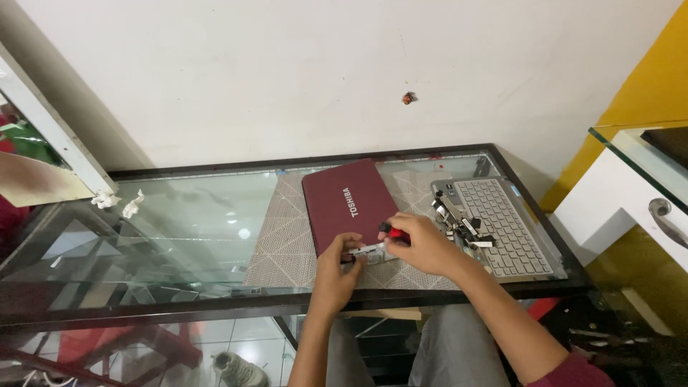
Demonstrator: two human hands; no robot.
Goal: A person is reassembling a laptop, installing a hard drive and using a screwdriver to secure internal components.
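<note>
A dark red laptop lid [345, 203] lies flat on a patterned mat [281, 244] on a glass table. At its near edge my left hand [338, 266] pinches a small silver metal part [373, 251]. My right hand [424, 244] grips a red-and-black screwdriver [393, 231], its tip hidden behind the fingers at the silver part. Both hands touch at the lid's front corner.
A grey laptop keyboard base [502, 223] lies to the right, with several loose metal hinges and brackets [459, 222] piled on its left side. The black table frame [301, 297] runs along the near edge. A white cabinet with a glass top [631, 186] stands at the right. Two white scraps [118, 203] lie far left.
</note>
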